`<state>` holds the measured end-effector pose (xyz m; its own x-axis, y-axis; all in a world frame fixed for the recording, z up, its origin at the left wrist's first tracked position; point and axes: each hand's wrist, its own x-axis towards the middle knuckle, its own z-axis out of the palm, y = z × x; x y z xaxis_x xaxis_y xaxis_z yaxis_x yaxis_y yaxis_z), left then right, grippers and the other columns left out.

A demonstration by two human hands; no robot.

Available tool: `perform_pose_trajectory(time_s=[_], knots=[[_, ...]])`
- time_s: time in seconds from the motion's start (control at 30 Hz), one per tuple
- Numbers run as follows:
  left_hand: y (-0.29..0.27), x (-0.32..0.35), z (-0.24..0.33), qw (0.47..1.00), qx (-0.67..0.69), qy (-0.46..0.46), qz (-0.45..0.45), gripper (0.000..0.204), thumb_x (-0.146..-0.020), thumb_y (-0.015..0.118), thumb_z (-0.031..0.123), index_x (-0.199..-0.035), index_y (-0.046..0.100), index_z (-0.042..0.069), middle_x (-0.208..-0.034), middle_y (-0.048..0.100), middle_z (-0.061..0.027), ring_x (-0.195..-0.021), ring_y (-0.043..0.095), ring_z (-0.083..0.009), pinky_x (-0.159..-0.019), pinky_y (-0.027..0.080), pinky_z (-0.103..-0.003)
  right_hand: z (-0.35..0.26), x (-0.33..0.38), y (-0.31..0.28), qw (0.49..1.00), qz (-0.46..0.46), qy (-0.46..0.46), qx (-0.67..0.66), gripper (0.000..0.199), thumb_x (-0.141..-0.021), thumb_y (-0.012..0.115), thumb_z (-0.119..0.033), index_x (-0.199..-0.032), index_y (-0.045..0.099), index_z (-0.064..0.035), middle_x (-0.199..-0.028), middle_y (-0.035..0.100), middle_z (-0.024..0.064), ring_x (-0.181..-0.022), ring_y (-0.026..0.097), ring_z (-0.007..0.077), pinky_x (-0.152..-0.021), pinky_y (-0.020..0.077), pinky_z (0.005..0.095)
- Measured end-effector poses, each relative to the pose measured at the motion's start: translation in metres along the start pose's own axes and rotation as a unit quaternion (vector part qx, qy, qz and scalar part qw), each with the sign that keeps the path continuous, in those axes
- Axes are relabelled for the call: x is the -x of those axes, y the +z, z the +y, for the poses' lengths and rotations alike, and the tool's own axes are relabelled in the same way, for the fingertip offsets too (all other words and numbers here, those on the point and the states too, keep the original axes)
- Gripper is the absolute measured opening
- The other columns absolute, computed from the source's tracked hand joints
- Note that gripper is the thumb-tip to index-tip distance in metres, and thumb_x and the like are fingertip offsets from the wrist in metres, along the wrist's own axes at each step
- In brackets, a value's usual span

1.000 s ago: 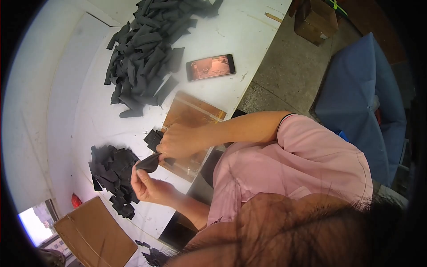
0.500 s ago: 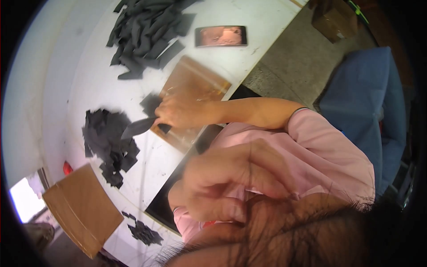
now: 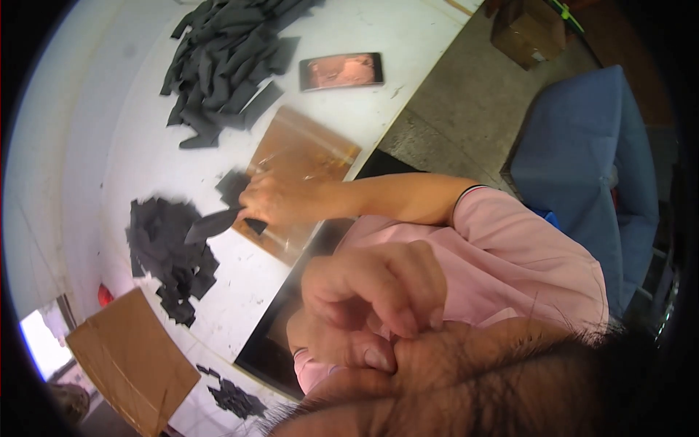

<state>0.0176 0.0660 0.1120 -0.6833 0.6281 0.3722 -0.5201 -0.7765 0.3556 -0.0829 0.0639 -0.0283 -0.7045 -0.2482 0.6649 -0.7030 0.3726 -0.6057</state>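
- Cardboard sheet [image 3: 317, 149]: on the worktop [image 3: 251, 291], at its right edge.
- Right hand [image 3: 271, 198]: over the sheet's left side, a fabric piece [image 3: 210, 227] between its fingers.
- Phone [image 3: 341, 71]: past the sheet's upper edge.
- Upper fabric pile [image 3: 218, 69]: left of the phone.
- Lower fabric pile [image 3: 169, 247]: left of the sheet, below the upper pile.
- Cardboard box [image 3: 530, 35]: on the floor [image 3: 455, 102], beyond the worktop's right edge.

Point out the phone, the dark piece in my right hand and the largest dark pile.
Phone [image 3: 341, 71]: head view, middle of its screen.
Dark piece [image 3: 209, 226]: head view, middle of its exposed part.
Largest pile [image 3: 222, 69]: head view, visible middle.
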Motion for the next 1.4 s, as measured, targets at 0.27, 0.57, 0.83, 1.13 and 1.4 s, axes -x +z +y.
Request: perform_pose_trajectory(time_s=[0.27, 0.57, 0.83, 1.13, 1.4], knots=[[0.015, -0.003, -0.008, 0.986, -0.148, -0.023, 0.075, 0.015, -0.081, 0.052, 0.019, -0.081, 0.05, 0.004, -0.069, 0.05, -0.0092, -0.066, 0.047, -0.0205, -0.057, 0.041, -0.029, 0.012, 0.004, 0.001, 1.0, -0.006, 0.013, 0.004, 0.04, -0.076, 0.051, -0.038, -0.055, 0.052, -0.0046, -0.051, 0.053, 0.0123, -0.051, 0.054, 0.0274, -0.045, 0.0414, 0.0358], [0.003, 0.013, -0.008, 0.999, -0.008, 0.003, 0.044, 0.022, -0.076, 0.055, 0.014, -0.078, 0.054, -0.007, -0.074, 0.055, -0.0215, -0.066, 0.053, -0.0289, -0.058, 0.043, -0.036, 0.004, 0.003, -0.002, 0.999, -0.014, 0.033, 0.034, 0.041, -0.078, 0.05, -0.038, -0.054, 0.053, -0.0045, -0.05, 0.053, 0.0129, -0.048, 0.055, 0.0278, -0.041, 0.0405, 0.037], [-0.003, 0.022, -0.002, 0.985, -0.136, 0.093, 0.058, 0.02, -0.072, 0.059, 0.012, -0.071, 0.053, -0.007, -0.058, 0.054, -0.0161, -0.052, 0.053, -0.0256, -0.048, 0.042, -0.034, 0.001, 0.004, -0.001, 0.997, -0.01, 0.028, 0.065, 0.038, -0.077, 0.051, -0.039, -0.057, 0.054, -0.006, -0.05, 0.054, 0.0094, -0.049, 0.055, 0.0239, -0.04, 0.0399, 0.0352], [-0.008, 0.023, -0.001, 0.989, -0.11, 0.074, 0.063, 0.017, -0.07, 0.061, 0.01, -0.07, 0.053, -0.006, -0.062, 0.056, -0.0155, -0.052, 0.053, -0.0243, -0.049, 0.041, -0.03, -0.001, 0.004, -0.002, 0.997, -0.019, 0.042, 0.069, 0.039, -0.077, 0.05, -0.039, -0.056, 0.053, -0.0061, -0.052, 0.055, 0.0086, -0.051, 0.056, 0.0234, -0.041, 0.0405, 0.0355], [-0.021, 0.024, 0.005, 0.986, -0.145, 0.08, -0.028, 0.019, -0.079, 0.057, 0.019, -0.081, 0.046, 0.004, -0.075, 0.057, -0.0153, -0.057, 0.051, -0.0193, -0.047, 0.043, -0.026, -0.001, 0.004, -0.001, 0.998, -0.004, 0.036, 0.057, 0.032, -0.071, 0.06, -0.031, -0.055, 0.045, -0.0066, -0.051, 0.047, 0.0064, -0.052, 0.049, 0.0225, -0.046, 0.0383, 0.0333]])
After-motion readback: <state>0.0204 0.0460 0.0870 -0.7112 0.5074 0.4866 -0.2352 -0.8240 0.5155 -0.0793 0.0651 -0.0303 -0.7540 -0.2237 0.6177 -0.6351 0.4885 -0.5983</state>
